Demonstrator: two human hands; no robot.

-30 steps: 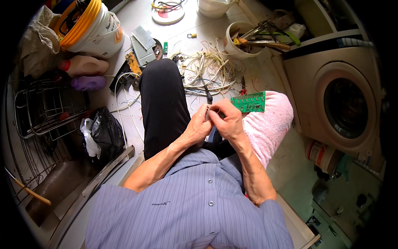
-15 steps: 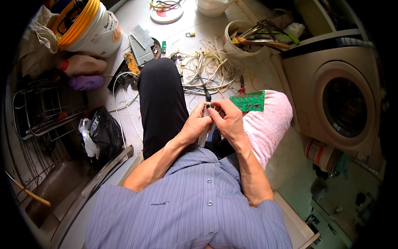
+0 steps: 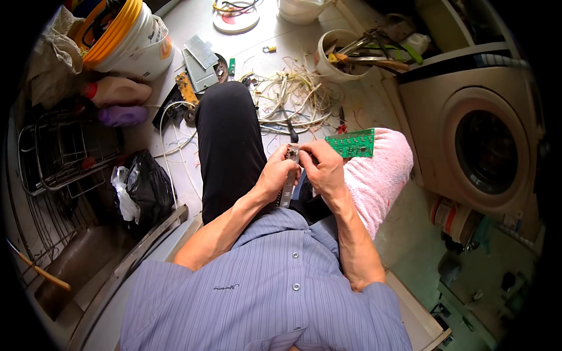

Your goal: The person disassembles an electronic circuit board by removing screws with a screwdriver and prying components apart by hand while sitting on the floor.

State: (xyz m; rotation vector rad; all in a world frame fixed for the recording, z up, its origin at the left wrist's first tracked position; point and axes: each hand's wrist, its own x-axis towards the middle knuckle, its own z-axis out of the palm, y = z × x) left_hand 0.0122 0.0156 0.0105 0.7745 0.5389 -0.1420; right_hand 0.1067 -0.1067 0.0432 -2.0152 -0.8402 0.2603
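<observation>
My left hand (image 3: 277, 174) is closed around a long, narrow, light-grey strip-shaped piece (image 3: 287, 193), which points away from my body between my thighs. Small dark parts show at its far end, so its exact kind is unclear. My right hand (image 3: 324, 172) is beside that far end, thumb and fingers pinched together; anything between them is too hidden to name. A green circuit board (image 3: 354, 144) rests on the pink towel (image 3: 383, 175) over my right thigh. Just beyond my hands is a black-ended slim object (image 3: 293, 134).
A tangle of pale wires (image 3: 295, 96) covers the floor ahead. Grey metal plates (image 3: 200, 67) lie left of it. A white tub of tools (image 3: 336, 67) stands at the far right, near a washing machine (image 3: 456, 123). Buckets (image 3: 137, 52) and a wire rack (image 3: 64, 152) are on the left.
My right hand's fingers have drawn back slightly to the right from the strip's far end, exposing more of it. The left hand keeps its hold.
</observation>
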